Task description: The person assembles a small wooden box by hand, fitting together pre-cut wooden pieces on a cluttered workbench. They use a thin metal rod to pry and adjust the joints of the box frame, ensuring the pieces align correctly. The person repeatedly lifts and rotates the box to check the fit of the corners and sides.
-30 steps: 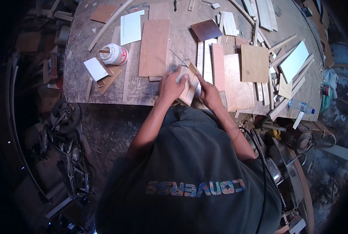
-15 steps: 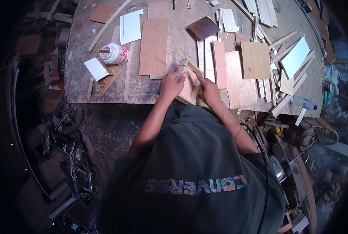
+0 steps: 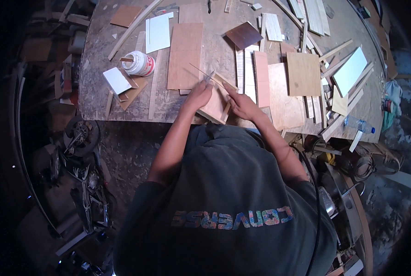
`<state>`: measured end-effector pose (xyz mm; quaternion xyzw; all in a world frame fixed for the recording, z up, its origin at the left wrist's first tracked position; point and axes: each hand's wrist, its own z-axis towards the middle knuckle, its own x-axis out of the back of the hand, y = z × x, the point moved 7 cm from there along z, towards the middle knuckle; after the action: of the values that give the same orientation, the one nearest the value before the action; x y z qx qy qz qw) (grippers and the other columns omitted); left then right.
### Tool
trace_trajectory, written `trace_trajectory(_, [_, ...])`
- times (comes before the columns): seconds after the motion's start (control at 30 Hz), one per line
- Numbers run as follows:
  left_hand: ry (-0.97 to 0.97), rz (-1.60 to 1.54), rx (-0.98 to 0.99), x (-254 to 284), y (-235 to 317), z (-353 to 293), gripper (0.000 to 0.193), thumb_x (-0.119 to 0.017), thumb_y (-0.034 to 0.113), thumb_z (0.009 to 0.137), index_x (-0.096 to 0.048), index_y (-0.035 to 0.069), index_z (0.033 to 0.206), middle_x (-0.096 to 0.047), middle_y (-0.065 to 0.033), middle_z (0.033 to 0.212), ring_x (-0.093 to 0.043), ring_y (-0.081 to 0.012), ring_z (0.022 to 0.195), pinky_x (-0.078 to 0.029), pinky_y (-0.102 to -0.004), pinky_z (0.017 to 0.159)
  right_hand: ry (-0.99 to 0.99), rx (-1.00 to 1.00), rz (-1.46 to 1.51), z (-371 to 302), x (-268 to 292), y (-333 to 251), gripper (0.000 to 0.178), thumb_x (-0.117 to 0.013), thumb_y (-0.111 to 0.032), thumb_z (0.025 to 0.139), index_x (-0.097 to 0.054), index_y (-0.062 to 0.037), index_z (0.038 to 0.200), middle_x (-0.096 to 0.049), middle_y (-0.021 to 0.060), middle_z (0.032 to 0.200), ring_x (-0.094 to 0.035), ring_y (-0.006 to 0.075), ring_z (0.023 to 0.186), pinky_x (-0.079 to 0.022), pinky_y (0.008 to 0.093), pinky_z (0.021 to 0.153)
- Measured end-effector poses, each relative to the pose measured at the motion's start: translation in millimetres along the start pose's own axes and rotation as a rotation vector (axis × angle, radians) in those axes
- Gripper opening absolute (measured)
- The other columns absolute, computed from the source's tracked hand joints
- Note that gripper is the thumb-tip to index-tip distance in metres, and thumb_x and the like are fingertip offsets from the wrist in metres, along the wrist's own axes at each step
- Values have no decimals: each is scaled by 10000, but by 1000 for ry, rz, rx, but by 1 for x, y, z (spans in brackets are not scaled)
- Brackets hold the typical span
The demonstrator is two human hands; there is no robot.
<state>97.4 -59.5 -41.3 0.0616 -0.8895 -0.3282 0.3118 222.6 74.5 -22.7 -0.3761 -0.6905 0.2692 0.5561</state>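
Shallow wooden box (image 3: 216, 98), lying slanted on the workbench (image 3: 168, 109), right of the white tub (image 3: 143, 66) and nearer the body. Touched at its left side by the left hand (image 3: 198, 96), with bent fingers beside a thin rod (image 3: 197, 68); cannot tell whether pinching it. Touched at its right side by the right hand (image 3: 244, 106), with forefinger stretched out. Right of the tub, a brown board (image 3: 185, 57); far right of it, a clear bottle (image 3: 359, 124).
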Motion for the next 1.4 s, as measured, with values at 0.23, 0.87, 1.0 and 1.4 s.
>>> trace_trajectory(0.23, [79,68,23,1,-5,5,673,-282,422,1075,-333,-87,1512,-394,-293,1539,-359,-398,1459,-272,-408,1208,-24,20,-155,15,3,-6,789,-503,-59,861,-293,-281,1588,-661,264,785,-650,460,725,-517,547,721])
trace_trajectory(0.87, [-269,246,-3,-28,-37,36,670,-287,468,1080,-625,-80,1260,-585,-317,1342,-558,-415,1287,-407,-424,1094,-160,-205,-261,-23,0,1,788,-593,-107,847,-346,-304,1569,-695,271,845,-692,442,802,-549,536,760])
trace_trajectory(1.0, [-296,277,60,-25,-31,39,682,-289,485,1077,-614,-81,1273,-583,-318,1343,-556,-417,1287,-410,-434,1092,-88,-247,-201,-13,-14,-3,839,-603,-82,825,-309,-291,1583,-697,271,849,-690,450,800,-549,547,754])
trace_trajectory(1.4, [-408,410,-41,-49,-12,44,667,-304,479,1072,-614,-78,1269,-595,-298,1340,-570,-414,1271,-427,-435,1073,-55,-261,-211,-29,-19,9,878,-602,-43,809,-264,-240,1595,-678,289,803,-676,468,769,-540,551,729])
